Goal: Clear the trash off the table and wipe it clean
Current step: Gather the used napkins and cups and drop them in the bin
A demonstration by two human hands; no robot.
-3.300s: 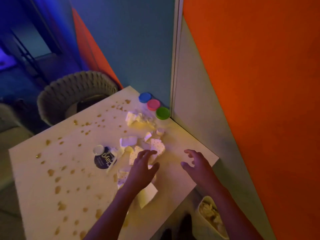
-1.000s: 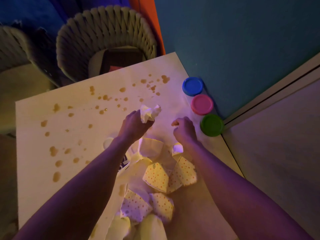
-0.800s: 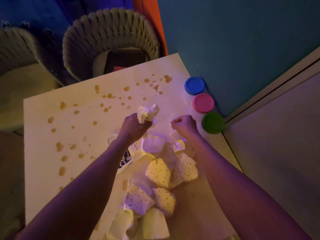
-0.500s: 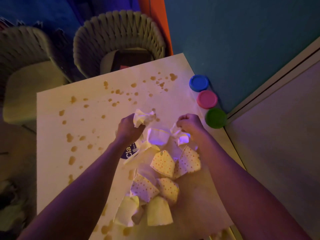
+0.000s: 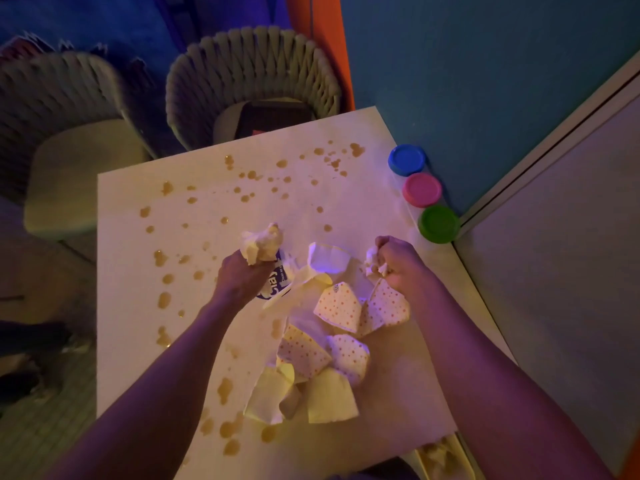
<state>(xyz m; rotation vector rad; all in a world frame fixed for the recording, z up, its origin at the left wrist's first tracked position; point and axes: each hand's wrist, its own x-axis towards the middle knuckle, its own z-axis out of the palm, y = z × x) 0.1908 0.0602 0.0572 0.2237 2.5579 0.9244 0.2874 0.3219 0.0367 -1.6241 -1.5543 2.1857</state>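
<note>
Two fists above stained white square table [image 5: 131, 323]: my left hand [image 5: 242, 277] clenches crumpled white paper ball [image 5: 261, 244], my right hand [image 5: 398, 263] squeezes small white paper scrap [image 5: 373, 261].

Three tubs stand in a row along the blue wall [image 5: 485, 64]: a blue-lidded tub [image 5: 407, 159], a pink-lidded tub [image 5: 422, 189] and a green-lidded tub [image 5: 438, 223], each touching the next. A woven chair [image 5: 252, 60] stands at the far edge, a second chair [image 5: 52, 98] to its left. An orange panel [image 5: 325, 32] runs up behind.
</note>
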